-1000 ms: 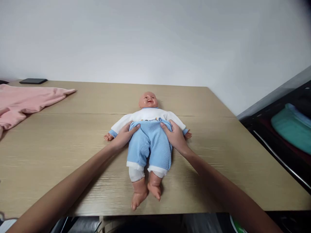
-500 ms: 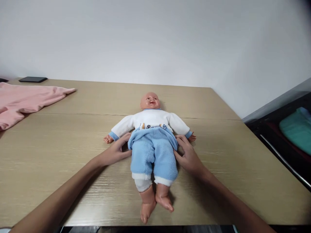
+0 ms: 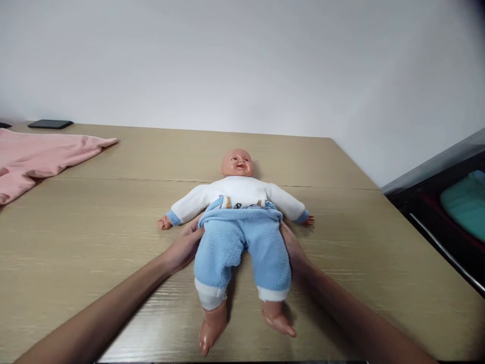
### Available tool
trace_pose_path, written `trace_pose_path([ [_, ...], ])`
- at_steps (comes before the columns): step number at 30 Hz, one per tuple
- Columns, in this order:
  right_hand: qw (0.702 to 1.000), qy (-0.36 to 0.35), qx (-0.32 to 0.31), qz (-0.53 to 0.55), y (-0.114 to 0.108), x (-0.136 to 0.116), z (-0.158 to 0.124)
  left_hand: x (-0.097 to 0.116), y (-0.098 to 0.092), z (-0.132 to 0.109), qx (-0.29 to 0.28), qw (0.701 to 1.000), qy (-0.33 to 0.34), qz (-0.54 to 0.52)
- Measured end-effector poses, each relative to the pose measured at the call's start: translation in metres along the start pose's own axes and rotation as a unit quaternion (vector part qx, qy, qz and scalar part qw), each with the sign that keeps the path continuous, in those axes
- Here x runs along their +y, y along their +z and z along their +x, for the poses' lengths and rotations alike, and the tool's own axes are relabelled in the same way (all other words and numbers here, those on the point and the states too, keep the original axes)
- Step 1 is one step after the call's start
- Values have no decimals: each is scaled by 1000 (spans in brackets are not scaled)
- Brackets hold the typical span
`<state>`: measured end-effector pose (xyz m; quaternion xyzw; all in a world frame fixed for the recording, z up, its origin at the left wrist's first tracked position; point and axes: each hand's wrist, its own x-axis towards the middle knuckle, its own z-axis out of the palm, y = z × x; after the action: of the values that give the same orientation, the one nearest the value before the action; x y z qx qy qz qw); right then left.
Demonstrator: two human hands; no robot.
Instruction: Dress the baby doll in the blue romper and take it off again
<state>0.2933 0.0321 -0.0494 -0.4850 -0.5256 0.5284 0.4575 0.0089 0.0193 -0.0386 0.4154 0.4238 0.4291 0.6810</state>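
A baby doll (image 3: 237, 163) lies on its back on the wooden table (image 3: 94, 227), head away from me, legs apart. It wears a white top (image 3: 238, 189) and fluffy blue trousers (image 3: 242, 242). My left hand (image 3: 184, 248) is pressed against the doll's hip on the left. Its fingers curl in at the trousers' side and are partly hidden under the fabric. My right hand (image 3: 293, 247) lies along the other hip, fingers tucked behind the trousers' edge. Both hands grip the trousers near the waist.
A pink cloth (image 3: 38, 156) lies at the table's far left, with a dark phone (image 3: 50, 124) behind it by the wall. To the right stands a dark shelf unit (image 3: 428, 202) holding something teal (image 3: 464, 202). The table's right edge runs beside it.
My hands slid from the doll's waist down to its hips. The trousers' waistband sits lower, showing more of the white top. The doll's legs have spread apart.
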Motion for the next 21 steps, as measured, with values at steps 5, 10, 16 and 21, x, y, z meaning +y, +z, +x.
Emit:
trace_pose_path([
  [5,998,46,4,40,-22,2,12,16,-19,12,-99,995,3,-32],
  [10,999,16,-1,41,-32,-9,18,16,-32,13,-120,992,19,-16],
  [16,995,-64,-47,-54,-32,-34,23,36,-34,14,-24,991,114,65],
  [21,981,-122,-91,-123,-19,-53,37,70,-22,26,-69,974,146,161],
])
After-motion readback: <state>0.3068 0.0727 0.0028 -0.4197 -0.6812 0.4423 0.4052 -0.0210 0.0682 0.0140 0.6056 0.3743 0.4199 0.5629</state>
